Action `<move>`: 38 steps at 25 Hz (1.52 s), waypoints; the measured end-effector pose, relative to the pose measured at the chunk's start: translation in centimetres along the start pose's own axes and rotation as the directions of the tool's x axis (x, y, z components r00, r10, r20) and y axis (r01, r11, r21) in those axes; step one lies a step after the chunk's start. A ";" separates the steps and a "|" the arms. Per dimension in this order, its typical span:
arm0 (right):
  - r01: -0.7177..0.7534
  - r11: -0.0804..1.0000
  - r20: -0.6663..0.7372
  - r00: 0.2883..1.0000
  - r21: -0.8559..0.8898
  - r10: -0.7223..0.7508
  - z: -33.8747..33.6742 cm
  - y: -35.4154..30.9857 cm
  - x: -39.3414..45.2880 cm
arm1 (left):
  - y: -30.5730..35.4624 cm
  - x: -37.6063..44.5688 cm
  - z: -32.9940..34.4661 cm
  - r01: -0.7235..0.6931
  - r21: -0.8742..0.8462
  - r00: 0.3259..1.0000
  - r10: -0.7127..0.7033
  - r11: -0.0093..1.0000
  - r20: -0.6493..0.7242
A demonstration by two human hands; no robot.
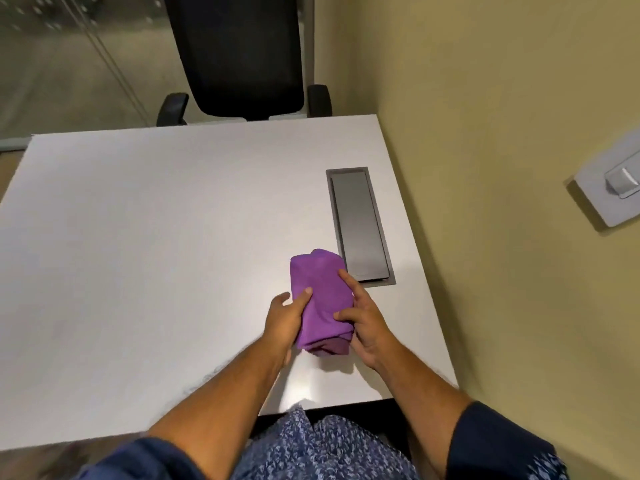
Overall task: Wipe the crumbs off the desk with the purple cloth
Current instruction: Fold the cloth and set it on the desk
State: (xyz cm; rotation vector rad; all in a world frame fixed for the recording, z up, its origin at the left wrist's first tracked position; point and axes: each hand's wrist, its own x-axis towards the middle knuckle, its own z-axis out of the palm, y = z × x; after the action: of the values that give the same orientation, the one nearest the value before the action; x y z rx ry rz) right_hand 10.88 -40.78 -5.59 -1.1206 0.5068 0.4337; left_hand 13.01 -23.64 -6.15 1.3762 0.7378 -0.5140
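A folded purple cloth (320,299) lies on the white desk (156,254), toward its right side near me. My left hand (282,320) grips the cloth's left edge, thumb on top. My right hand (367,320) holds its right edge, with fingers laid over the fabric. Both hands hold the cloth between them on the desk top. I cannot make out any crumbs on the desk surface.
A grey cable hatch (358,225) is set into the desk just beyond the cloth. A black office chair (242,53) stands at the far edge. A yellow wall (502,133) with a white switch (613,185) bounds the desk's right side.
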 end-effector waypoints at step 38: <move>0.086 0.443 -0.008 0.978 -0.892 -0.208 -3.2 3.5 5.0 | -4.9 3.4 1.0 -0.179 0.446 0.964 0.247 0.877 -0.099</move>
State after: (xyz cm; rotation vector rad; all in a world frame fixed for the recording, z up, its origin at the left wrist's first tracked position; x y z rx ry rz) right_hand 12.40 -42.01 -12.23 -2.2398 0.2416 0.4906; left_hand 11.96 -25.05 -11.91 1.9103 0.6019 -0.4121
